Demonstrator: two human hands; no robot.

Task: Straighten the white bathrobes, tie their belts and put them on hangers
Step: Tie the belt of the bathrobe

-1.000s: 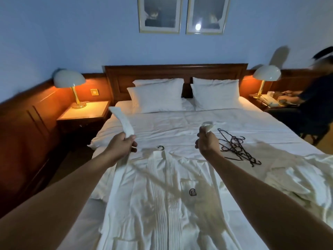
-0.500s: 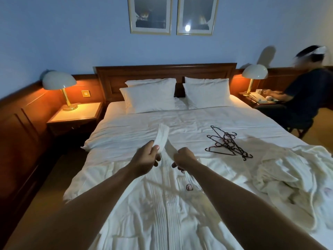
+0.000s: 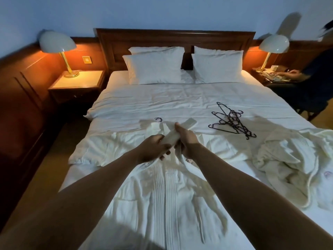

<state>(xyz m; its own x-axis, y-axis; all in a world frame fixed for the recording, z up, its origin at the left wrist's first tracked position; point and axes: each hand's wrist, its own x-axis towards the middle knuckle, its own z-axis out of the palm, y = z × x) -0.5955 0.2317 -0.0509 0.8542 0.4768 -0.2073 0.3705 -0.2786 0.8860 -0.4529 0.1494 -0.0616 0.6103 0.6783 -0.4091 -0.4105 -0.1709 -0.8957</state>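
Observation:
A white bathrobe (image 3: pixel 162 195) lies spread flat on the bed, front up, with a hanger hook (image 3: pixel 158 119) showing at its collar. Above its chest, my left hand (image 3: pixel 153 147) and my right hand (image 3: pixel 186 140) are close together, both gripping the white belt (image 3: pixel 180 129). One belt end sticks up and away past my right thumb. A second bathrobe (image 3: pixel 295 159) lies crumpled at the right. A pile of dark hangers (image 3: pixel 232 121) rests on the bed beyond my right hand.
The bed (image 3: pixel 162 103) has two pillow stacks (image 3: pixel 155 67) at the headboard. Nightstands with lit lamps (image 3: pixel 59 46) flank it. A person (image 3: pixel 306 82) sits at the right nightstand. Floor runs along the bed's left side.
My hands came together from wide apart, bringing the two belt ends to meet over the robe's chest. The view tilted downward.

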